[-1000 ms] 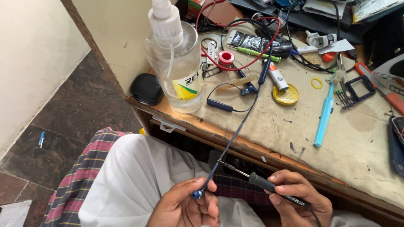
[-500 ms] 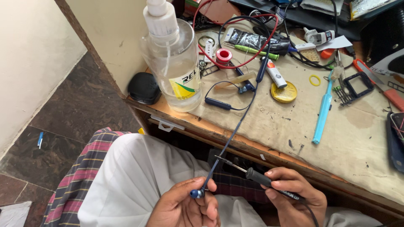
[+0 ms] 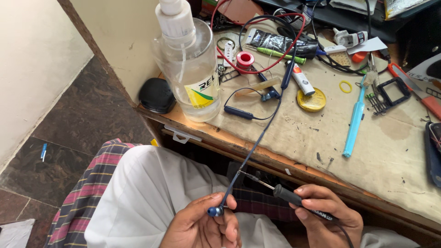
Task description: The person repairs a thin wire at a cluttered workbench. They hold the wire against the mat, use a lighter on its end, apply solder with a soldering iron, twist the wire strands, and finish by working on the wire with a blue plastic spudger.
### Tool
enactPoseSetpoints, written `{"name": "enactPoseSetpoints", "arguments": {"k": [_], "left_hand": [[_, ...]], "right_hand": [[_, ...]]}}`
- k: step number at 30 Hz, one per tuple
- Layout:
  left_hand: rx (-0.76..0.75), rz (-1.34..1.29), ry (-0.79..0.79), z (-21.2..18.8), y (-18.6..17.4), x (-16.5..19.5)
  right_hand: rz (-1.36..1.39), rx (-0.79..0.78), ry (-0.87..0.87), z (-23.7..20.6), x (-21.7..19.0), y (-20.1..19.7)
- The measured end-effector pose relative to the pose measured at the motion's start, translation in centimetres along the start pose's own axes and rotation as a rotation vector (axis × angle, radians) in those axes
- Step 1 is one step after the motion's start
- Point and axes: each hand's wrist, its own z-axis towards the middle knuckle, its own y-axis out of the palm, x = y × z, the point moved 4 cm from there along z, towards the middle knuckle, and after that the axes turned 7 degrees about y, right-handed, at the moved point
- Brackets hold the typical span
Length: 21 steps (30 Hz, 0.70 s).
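My left hand pinches a small blue earbud above my lap. Its dark blue cable runs up over the bench edge to the neckband earphone lying on the bench. My right hand grips the black handle of a soldering iron. The iron's thin metal tip points left and touches or nearly touches the cable just above the earbud.
On the cloth-covered bench stand a clear pump bottle, a yellow round tin, a light blue toothbrush, a red spool and tangled red and black wires. A black round case sits at the bench corner.
The view has shifted slightly. Both hands stay low in my lap, holding the earbud and iron much as before.
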Motion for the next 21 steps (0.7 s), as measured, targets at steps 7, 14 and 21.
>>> {"name": "enactPoseSetpoints", "arguments": {"k": [7, 14, 21], "left_hand": [[-0.026, -0.039, 0.01, 0.03, 0.28, -0.11], [-0.06, -0.052, 0.007, 0.08, 0.42, -0.33], [-0.021, -0.006, 0.005, 0.05, -0.04, -0.2]], "right_hand": [[0.031, -0.037, -0.002, -0.01, 0.21, 0.01], [0.059, 0.02, 0.068, 0.0, 0.38, 0.31], [0.054, 0.018, 0.021, 0.06, 0.49, 0.35]]}}
